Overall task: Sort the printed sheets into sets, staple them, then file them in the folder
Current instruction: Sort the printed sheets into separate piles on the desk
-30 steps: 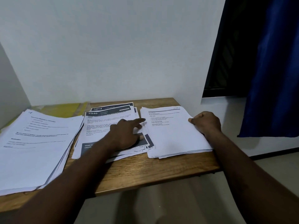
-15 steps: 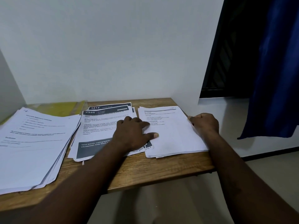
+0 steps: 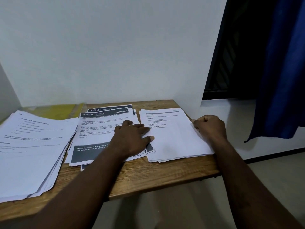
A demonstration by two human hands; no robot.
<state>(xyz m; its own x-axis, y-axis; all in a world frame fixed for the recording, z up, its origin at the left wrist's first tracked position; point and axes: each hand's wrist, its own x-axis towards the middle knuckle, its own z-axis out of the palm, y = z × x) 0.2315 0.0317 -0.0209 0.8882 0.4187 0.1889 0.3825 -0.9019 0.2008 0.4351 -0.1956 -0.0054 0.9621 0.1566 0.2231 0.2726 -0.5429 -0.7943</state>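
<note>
Item, far left of the middle stack: a left stack (image 3: 33,146) of printed sheets, loosely fanned, overhanging the table (image 3: 156,176) front. Behind it, left and back of the middle stack: a yellow folder (image 3: 56,111), lying flat against the wall. The middle stack (image 3: 99,129), top sheet headed 2946, lay with its long axis running from the person toward the wall. On the middle stack's right margin: the left hand (image 3: 132,138), palm down, fingers straight and spread, gripping nothing, thumb tip reaching across onto the neighbouring paper. Immediately right of the middle stack, edges almost meeting: the right stack (image 3: 173,138), long axis parallel, squared less neatly at its near end. At that stack's far-right edge: the right hand (image 3: 209,128), fingers curled tight, apparently pinching the sheet edges; fingertips hidden. Judged: the right stack sat bracketed between both hands, the right one better placed to lift it. Further right: a blue curtain (image 3: 280,80).
</note>
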